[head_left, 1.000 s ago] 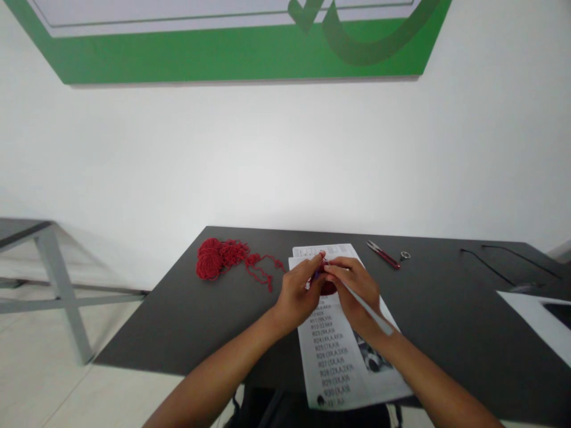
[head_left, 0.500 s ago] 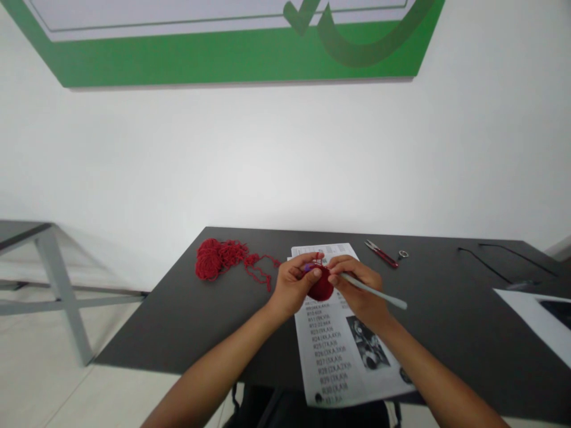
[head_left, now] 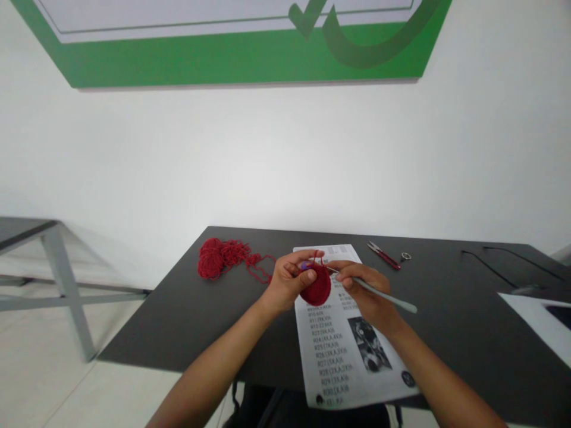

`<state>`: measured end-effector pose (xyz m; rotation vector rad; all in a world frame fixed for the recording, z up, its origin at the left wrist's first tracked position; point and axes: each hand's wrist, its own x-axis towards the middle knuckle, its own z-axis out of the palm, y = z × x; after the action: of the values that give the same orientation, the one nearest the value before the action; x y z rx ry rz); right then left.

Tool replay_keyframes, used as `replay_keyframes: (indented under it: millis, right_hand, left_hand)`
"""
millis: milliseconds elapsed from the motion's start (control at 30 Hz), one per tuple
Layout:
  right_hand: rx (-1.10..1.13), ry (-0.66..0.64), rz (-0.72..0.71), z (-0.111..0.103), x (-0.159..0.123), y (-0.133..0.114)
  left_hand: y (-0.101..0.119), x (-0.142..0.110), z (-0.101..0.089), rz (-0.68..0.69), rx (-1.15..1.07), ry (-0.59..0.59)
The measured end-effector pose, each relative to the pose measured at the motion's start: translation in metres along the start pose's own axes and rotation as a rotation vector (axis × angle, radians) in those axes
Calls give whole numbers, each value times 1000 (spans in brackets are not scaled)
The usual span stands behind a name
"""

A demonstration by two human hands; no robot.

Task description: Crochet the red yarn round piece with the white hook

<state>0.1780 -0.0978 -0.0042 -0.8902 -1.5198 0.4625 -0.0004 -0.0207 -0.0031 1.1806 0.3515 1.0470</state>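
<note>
Over the printed sheet, my left hand (head_left: 289, 278) pinches a round red crochet piece (head_left: 316, 286) by its left side, the thumb lying on its face. Red yarn rises from the piece to the raised index finger. A small purple thing (head_left: 304, 265) shows beside those fingers; I cannot tell its kind. My right hand (head_left: 366, 291) is closed round a crochet hook (head_left: 387, 296) with a pale grey handle. The hook's thin metal shaft points left and reaches the top right edge of the piece, where a yarn loop stands up.
A red yarn ball (head_left: 212, 259) lies at the table's back left, its strand trailing toward my left hand. Beneath my hands is a printed pattern sheet (head_left: 332, 362). Red-handled snips (head_left: 384, 255), a small ring (head_left: 405, 257), eyeglasses (head_left: 513, 284) and a white sheet (head_left: 530, 318) lie to the right.
My right hand and the hook have drawn a little to the right, away from my left hand. More of the red piece's face shows, and the yarn loop stands taller.
</note>
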Motion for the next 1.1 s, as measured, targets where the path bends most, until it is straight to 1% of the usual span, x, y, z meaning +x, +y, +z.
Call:
replay_keyframes:
  millis: [133, 300, 367, 467, 600, 700, 767, 867, 933, 1000, 1100]
  right_hand:
    - [79, 7, 72, -1, -7, 8]
    - [201, 17, 152, 4, -15, 19]
    - [260, 24, 182, 9, -14, 18]
    - [407, 39, 181, 18, -10, 10]
    - [505, 43, 189, 24, -4, 2]
    - [517, 24, 216, 22, -3, 5]
    - [537, 44, 210, 20, -2, 11]
    - [608, 145, 181, 21, -1, 17]
    - [654, 224, 206, 23, -1, 18]
    - [654, 273, 258, 25, -2, 17]
    - [531, 310, 305, 25, -5, 17]
  left_hand:
    - [4, -2, 3, -33, -65, 6]
    - [5, -3, 4, -127, -172, 6]
    - [5, -4, 5, -161, -227, 14]
    - [3, -5, 7, -191, -305, -1]
    - [0, -6, 8, -203, -309, -48]
    - [0, -5, 7, -165, -207, -89]
    - [1, -3, 7, -81, -48, -75]
    - [3, -1, 7, 82, 241, 19]
    - [3, -1, 7, 143, 380, 53]
    - [1, -1, 7, 174, 463, 47]
    - [-2, -2, 7, 209, 526, 27]
